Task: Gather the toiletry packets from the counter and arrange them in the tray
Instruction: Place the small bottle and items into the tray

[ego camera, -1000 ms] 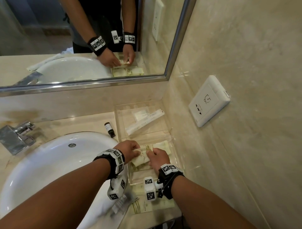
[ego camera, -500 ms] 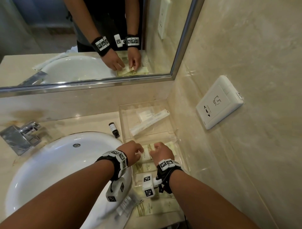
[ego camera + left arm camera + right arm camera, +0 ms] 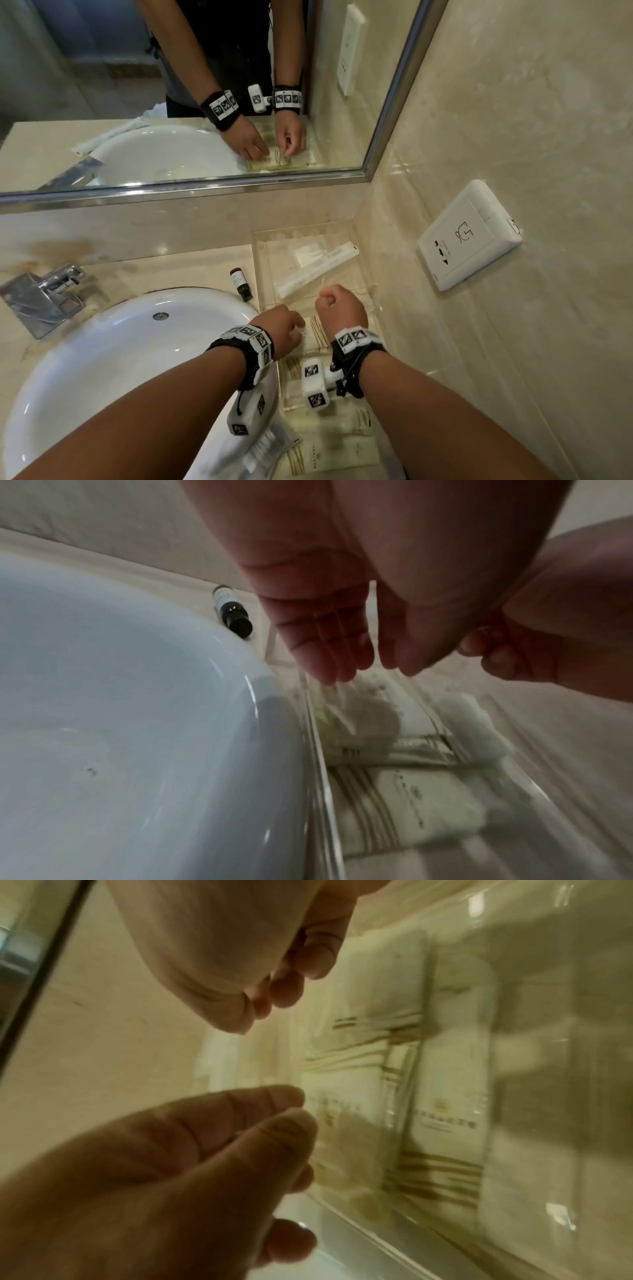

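Observation:
A clear two-part tray [image 3: 261, 263] stands between the sink and the right wall. Cream packets with gold stripes [image 3: 317, 337] lie side by side in its near part, also seen in the wrist views [image 3: 411, 813] [image 3: 445, 1096]. My left hand [image 3: 291, 329] hovers over them with straight fingers, the tips [image 3: 329, 669] at the packet by the tray's left wall. My right hand [image 3: 337, 303] is a curled fist just above the divider and holds nothing [image 3: 284, 988]. Another striped packet [image 3: 329, 455] lies on the counter in front of the tray.
The tray's far part holds a long white packet [image 3: 315, 270] and a flat sachet. A small dark bottle [image 3: 239, 282] lies beside the tray. A white sink [image 3: 120, 359] and a faucet [image 3: 44, 294] are on the left. A clear-wrapped item [image 3: 270, 448] sits at the sink's rim. A wall socket [image 3: 469, 236] is on the right.
A second ago both hands held a striped packet over the near part. It now lies in the tray; the right hand has lifted off and curled, and the left fingers have straightened.

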